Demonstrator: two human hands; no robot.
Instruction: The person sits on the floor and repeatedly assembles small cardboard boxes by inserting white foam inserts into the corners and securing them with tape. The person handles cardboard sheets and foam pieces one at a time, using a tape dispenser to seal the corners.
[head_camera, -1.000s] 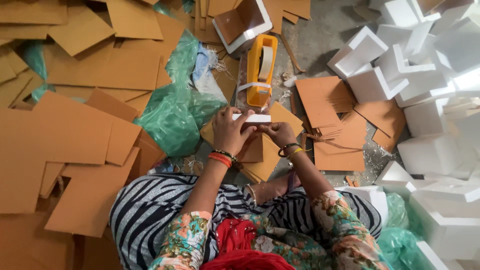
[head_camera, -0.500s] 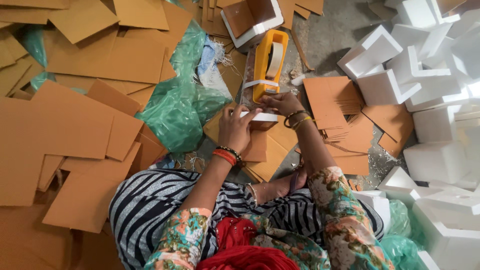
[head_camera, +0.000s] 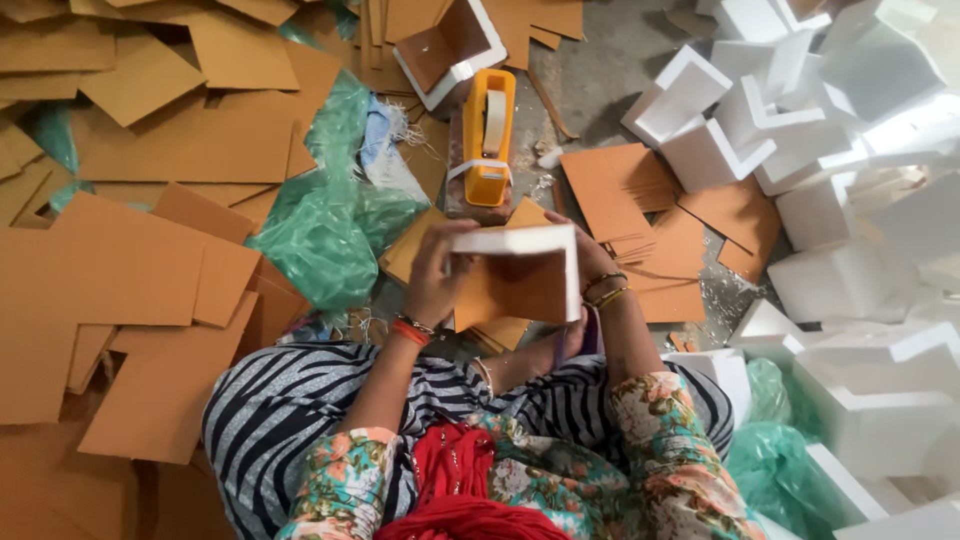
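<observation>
Here you sit on the floor (head_camera: 640, 60), looking down at your own hands. Both hold one foam corner (head_camera: 520, 270), a white L-shaped piece lined with brown card, lifted just above your lap. Your left hand (head_camera: 440, 275) grips its left edge, fingers curled round it. Your right hand (head_camera: 590, 262) clasps the right side, mostly hidden behind the foam, so its exact grip is hard to tell. Just beyond the piece stands a yellow tape dispenser (head_camera: 488, 135). Card sheets (head_camera: 130, 270) lie scattered to your left, a green bag (head_camera: 325, 235) beside them. More white foam pieces (head_camera: 850, 180) pile up on your right. Judging by this, you are pressing card onto foam; the next move likely calls for tape from the dispenser, with one hand freed.
</observation>
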